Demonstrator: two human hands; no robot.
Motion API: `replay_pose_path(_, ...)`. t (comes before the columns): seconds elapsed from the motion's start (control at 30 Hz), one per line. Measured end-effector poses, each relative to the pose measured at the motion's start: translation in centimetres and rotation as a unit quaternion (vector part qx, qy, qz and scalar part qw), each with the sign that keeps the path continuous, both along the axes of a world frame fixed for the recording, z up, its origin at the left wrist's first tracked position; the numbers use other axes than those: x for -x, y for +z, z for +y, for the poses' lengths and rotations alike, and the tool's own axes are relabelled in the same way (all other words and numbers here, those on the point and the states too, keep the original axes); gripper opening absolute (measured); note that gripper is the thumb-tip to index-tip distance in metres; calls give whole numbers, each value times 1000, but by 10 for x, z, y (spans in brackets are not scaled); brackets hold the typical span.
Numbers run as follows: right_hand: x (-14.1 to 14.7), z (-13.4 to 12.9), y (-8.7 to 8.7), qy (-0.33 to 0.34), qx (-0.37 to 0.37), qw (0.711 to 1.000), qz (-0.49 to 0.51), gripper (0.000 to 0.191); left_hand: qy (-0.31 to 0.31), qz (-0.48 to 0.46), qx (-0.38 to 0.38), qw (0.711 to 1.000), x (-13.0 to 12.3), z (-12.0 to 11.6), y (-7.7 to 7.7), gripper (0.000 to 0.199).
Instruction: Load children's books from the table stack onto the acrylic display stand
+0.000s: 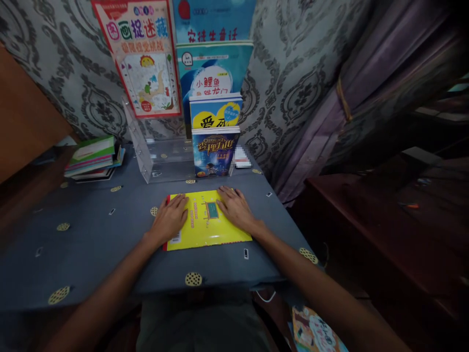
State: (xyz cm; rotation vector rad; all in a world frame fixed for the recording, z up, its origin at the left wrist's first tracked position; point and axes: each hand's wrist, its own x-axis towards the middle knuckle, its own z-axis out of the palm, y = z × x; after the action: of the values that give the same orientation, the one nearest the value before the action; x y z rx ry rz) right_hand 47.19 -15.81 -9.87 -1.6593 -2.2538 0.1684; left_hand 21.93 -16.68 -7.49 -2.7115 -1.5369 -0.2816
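A yellow book (208, 232) with a red edge lies flat on the table in front of me, turned sideways, a small green board picture on its cover. My left hand (169, 218) rests on its left side, fingers stretched out over the cover. On the upper right part lies my right hand (236, 209), palm down with the fingers extended. Neither hand is closed around the book. Just behind it stands a clear acrylic rack (170, 164), with a dark blue book (214, 154) in its front right slot.
Behind the blue book rise a yellow-and-blue book (216, 112), a teal book (220, 61) and a red-bordered book (142, 58). A book stack (93, 159) sits at left on the patterned tablecloth (110, 234). Another book (315, 330) lies low at right, below the table edge.
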Motion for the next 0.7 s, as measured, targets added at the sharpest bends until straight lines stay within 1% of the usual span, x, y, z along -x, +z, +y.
replay_pose_path(0.13,0,1,-2,1,-6,1000,5,46,53,6,-6,999,7,-3,0,44)
replay_pose_path(0.2,1,0,-2,-1,-4,1000,2,46,70,18,-10,997,9,-5,0,45)
replay_pose_path(0.3,1,-1,-2,-5,-2,1000,5,46,75,31,-8,997,8,-7,2,45)
replay_pose_path(0.4,-3,2,-2,-1,0,999,35,44,71,41,-2,997,6,-7,6,45)
replay_pose_path(0.47,-11,8,-2,15,8,997,79,42,58,45,5,997,3,-5,7,44)
replay_pose_path(0.53,-21,15,-3,35,24,988,145,42,28,38,19,999,-1,-2,7,43)
replay_pose_path(0.63,-35,25,-4,50,45,965,254,45,-31,17,47,998,-15,5,6,44)
replay_pose_path(0.7,-41,27,-6,57,49,950,303,47,-66,5,63,996,-28,11,5,45)
